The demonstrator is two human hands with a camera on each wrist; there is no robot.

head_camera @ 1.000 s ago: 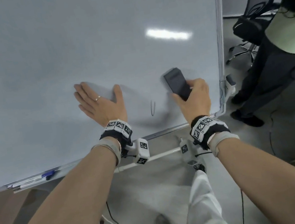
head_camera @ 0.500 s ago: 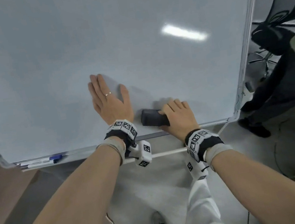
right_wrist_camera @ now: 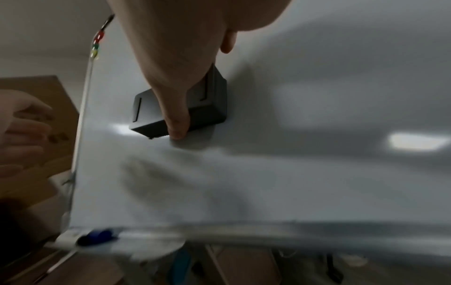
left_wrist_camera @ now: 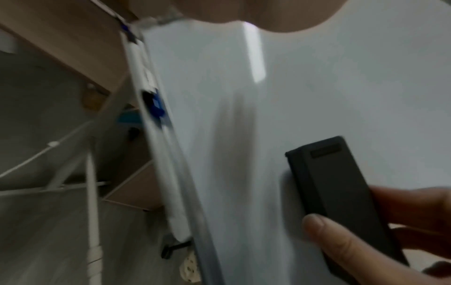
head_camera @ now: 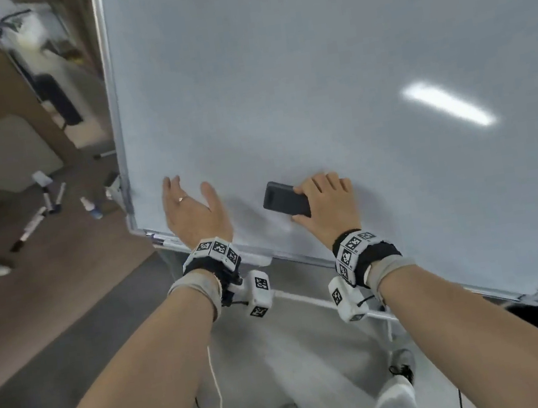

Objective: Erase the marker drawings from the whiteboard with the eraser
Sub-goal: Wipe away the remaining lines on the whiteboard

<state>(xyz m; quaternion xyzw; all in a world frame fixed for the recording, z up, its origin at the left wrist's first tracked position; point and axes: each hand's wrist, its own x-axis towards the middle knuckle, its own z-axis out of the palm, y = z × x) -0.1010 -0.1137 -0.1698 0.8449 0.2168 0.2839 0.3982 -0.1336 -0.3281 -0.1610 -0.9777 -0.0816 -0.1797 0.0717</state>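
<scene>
The black eraser point(head_camera: 286, 200) is gripped by the right hand point(head_camera: 324, 204), thumb and fingers curled round it, and pressed flat to the whiteboard point(head_camera: 312, 76) near its bottom edge. Toward the bottom-left corner the left hand point(head_camera: 193, 212) is held open, fingers relaxed, apparently just off the surface.

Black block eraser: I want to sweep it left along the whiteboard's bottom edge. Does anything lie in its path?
Possibly the left hand: it is open beside the board's lower-left corner, left of the black block eraser that the right hand grips against the grey-white whiteboard. Nothing else shows there.
</scene>
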